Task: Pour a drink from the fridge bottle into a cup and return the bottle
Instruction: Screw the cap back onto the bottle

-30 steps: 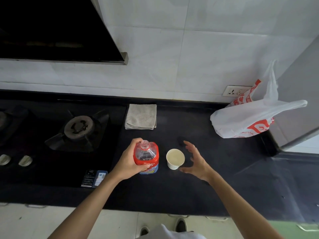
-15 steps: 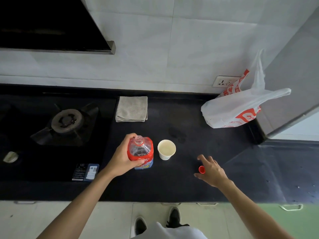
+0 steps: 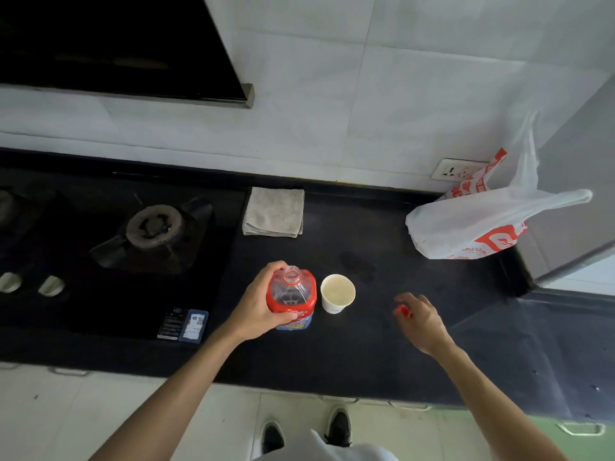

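Observation:
A clear plastic bottle (image 3: 293, 294) with a red label stands upright and uncapped on the black counter (image 3: 366, 354). My left hand (image 3: 258, 306) grips its body from the left. Just right of it stands a white paper cup (image 3: 337, 293) with pale liquid inside. Further right, my right hand (image 3: 421, 321) hovers over the counter and pinches the small red bottle cap (image 3: 403, 311) in its fingertips.
A gas hob (image 3: 153, 227) with knobs fills the counter's left. A folded grey cloth (image 3: 273, 211) lies at the back. A white and red plastic bag (image 3: 482, 227) sits at the back right beside a grey cabinet side. A wall socket (image 3: 454, 169) is behind it.
My right hand left the cup, went right to the counter, picked up the red cap and now holds it a little closer to the cup. The bottle and left hand stay put.

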Tool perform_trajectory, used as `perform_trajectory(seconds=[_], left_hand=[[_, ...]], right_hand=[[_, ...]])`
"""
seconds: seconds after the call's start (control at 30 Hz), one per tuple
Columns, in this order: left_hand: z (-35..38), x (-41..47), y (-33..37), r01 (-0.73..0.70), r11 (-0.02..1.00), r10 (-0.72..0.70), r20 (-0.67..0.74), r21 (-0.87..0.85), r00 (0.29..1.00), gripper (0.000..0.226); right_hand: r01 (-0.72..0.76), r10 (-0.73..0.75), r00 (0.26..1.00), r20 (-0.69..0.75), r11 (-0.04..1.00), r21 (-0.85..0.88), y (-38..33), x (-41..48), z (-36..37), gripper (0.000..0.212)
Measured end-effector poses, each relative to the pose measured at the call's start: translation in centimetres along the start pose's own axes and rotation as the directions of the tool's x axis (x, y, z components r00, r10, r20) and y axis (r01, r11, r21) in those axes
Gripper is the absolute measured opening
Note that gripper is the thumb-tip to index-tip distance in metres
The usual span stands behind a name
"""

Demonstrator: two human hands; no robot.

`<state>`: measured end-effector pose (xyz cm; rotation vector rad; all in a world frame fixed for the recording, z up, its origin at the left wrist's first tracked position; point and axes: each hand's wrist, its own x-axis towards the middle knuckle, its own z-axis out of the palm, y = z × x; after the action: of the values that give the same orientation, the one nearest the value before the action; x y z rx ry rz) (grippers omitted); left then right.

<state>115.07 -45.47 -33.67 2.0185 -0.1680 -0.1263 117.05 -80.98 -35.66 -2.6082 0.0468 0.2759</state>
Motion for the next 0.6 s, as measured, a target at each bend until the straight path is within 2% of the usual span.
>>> perform_trajectory(seconds=[0.1, 0.27, 0.43, 0.6], left_hand=[[0.1, 0.0, -0.2, -0.010, 1.000, 0.010, -0.010, -0.011, 1.000, 0.087], [0.3, 0.0, -0.5, -0.009, 1.000, 0.009, -0.010, -0.017, 1.000, 0.089], [0.3, -0.2, -0.6, -0.013, 1.000, 0.012, -0.016, -0.018, 1.000, 0.088], [0.3, 0.0, -0.7, -0.022, 1.000, 0.022, -0.019, -0.022, 1.000, 0.090]], right_hand=[[0.168, -0.147, 0.981, -0.126, 0.969, 0.180, -5.1, 0.7, -3.0, 0.017], [0.369, -0.355, 0.927, -0.116, 0.818, 0.442, -14.8, -0.1, -6.0, 0.013], [0.600, -0.603, 0.793, -0.085, 0.751, 0.275, -19.9, 0.0, -5.6, 0.011], [0.663, -0.686, 0.728, 0.004, 0.705, 0.252, -21.4, 0.4, -4.5, 0.016]])
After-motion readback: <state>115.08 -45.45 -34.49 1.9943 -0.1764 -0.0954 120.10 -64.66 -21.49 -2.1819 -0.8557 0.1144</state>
